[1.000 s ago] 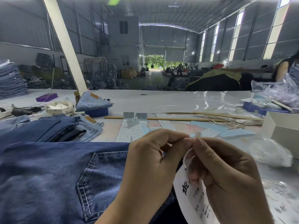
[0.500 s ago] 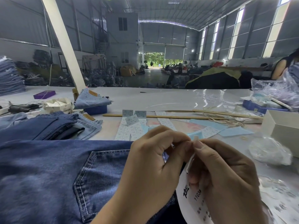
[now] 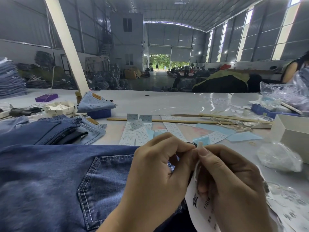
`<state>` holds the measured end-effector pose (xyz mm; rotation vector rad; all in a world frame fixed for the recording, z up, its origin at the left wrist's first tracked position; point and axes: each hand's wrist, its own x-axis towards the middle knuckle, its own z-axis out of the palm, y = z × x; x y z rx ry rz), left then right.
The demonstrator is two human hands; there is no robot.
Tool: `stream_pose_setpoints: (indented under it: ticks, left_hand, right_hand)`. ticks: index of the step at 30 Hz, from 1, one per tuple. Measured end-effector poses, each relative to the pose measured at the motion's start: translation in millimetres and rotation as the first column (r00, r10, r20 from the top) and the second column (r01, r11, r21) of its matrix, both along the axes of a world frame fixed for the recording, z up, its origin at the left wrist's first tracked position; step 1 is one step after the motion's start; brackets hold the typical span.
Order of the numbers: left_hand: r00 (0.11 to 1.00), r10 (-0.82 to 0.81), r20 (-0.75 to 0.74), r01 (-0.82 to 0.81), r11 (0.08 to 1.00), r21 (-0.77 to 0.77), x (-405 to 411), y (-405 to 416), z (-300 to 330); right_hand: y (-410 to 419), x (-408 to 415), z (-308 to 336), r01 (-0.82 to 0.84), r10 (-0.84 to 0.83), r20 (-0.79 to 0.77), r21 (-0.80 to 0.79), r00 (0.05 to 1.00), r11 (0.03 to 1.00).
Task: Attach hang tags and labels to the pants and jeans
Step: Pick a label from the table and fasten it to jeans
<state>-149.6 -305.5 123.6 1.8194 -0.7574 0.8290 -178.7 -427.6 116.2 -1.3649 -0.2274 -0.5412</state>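
Daylight from a tall warehouse doorway is falling across a long pale counter, where the tagging work is sitting close to the near edge. At the centre of it, the left hand and the right hand are meeting fingertip to fingertip, both grips narrow and pinching a thin white tag string whose small stub is poking up between them. What the string is passing through is hidden behind the fingers; judging by the task, it is probably being fastened at the waistband. The right hand's lower fingers are also curling around a white printed paper hang tag, keeping it from swinging while the string is being worked.

Under the hands, the dark blue denim jeans are lying flat along the counter's near edge, back pocket up, so the waist is within easy reach. Just beyond the hands, sheets of small white printed labels and pale blue backing papers are spreading out near the middle of the counter, seemingly as the next supply. Thin wooden sticks are lying just beyond them. Toward the left edge, folded jeans in darker and lighter blue are lying in a loose pile; whether they are tagged I cannot tell. By the right edge, a white cardboard box and a crumpled clear plastic bag are sitting near the working hand.
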Motion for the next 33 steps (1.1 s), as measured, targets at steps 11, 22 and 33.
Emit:
stream_pose_setpoints:
  ticks: [11, 22, 33]
  left_hand:
    - [0.998, -0.053, -0.026, 0.051, 0.997, -0.057, 1, 1, -4]
    - [0.984, -0.164, -0.072, 0.155, 0.98, -0.121, 6, 4, -10]
    - [0.878, -0.43, -0.212, 0.376, 0.892, -0.252, 11, 11, -17]
  right_hand:
    - [-14, 2, 1, -0.168, 0.168, -0.007, -0.063, 0.986, 0.984]
    - [-24, 12, 3, -0.279, 0.281, -0.016, -0.191, 0.96, 0.941]
    - [-12, 5, 5, -0.099, 0.106, 0.016, -0.234, 0.994, 0.967]
